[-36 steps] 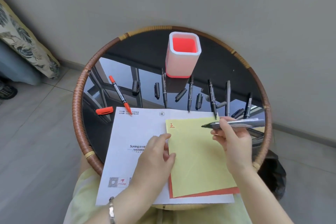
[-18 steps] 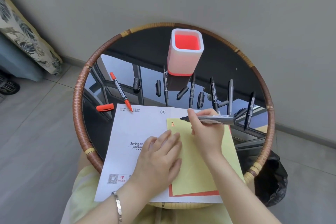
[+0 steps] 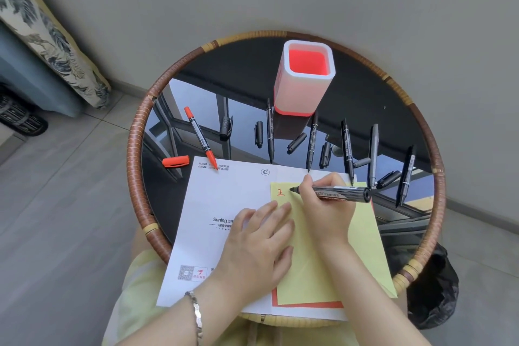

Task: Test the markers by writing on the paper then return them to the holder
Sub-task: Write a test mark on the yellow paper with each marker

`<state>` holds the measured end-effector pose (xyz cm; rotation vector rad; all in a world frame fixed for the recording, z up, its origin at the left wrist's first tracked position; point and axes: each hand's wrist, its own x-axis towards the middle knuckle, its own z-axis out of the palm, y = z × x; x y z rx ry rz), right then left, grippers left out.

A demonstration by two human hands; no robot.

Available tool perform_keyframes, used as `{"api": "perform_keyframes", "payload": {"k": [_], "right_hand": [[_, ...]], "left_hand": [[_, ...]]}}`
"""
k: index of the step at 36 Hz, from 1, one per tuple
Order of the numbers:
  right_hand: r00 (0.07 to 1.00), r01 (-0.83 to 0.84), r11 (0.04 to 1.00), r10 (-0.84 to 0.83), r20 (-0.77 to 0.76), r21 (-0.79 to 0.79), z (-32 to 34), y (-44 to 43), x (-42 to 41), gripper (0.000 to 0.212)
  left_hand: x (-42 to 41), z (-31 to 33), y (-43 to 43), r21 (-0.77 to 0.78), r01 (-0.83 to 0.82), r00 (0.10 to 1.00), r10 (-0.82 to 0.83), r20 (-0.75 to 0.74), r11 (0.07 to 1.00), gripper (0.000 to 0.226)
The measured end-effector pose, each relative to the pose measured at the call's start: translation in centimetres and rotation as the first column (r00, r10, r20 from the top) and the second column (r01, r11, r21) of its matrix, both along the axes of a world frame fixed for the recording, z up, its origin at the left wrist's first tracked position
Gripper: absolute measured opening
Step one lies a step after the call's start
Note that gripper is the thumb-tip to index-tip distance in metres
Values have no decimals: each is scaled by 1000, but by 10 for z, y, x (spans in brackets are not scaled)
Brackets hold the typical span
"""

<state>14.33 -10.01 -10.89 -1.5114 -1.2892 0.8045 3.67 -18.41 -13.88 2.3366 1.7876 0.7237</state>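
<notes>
- Our right hand (image 3: 323,205) has carried the black marker (image 3: 338,192) leftward since a second ago. Its tip is now just right of the red character (image 3: 280,192) at the far left corner of the yellow paper (image 3: 314,275), with the fingers pinched round the barrel.
- Our left hand (image 3: 258,244) has slid further onto that paper's left edge and presses it flat, fingers straight.
- The papers lie at the desk's (image 3: 137,149) near edge and the holder (image 3: 304,93) stands near its far edge. The red marker (image 3: 200,137) and loose black markers (image 3: 346,146) lie between.
- The character reads "正", and the white sheet (image 3: 224,199) prints "Suning".
</notes>
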Motion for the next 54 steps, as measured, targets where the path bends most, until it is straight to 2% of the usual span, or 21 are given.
{"api": "perform_keyframes", "payload": {"k": [9,16,31,41,54], "right_hand": [[1000,-18,1000,17,-23,-17,-5,1,0,38],[998,31,999,-33,50,32,-6,1,2,41],[999,30,999,-30,21,-22,-6,0,3,39],[997,47,998,-49,64,33,-6,0,3,42],[1000,-5,1000,5,23,-8,-8,0,3,41]], "left_hand": [[0,-1,1,23,-5,1000,5,7,1000,29],[0,-1,0,19,-7,1000,7,8,1000,29],[0,-2,0,30,-10,1000,9,9,999,28],[0,-3,0,44,-12,1000,12,7,999,28],[0,-2,0,35,-7,1000,7,13,999,28]]}}
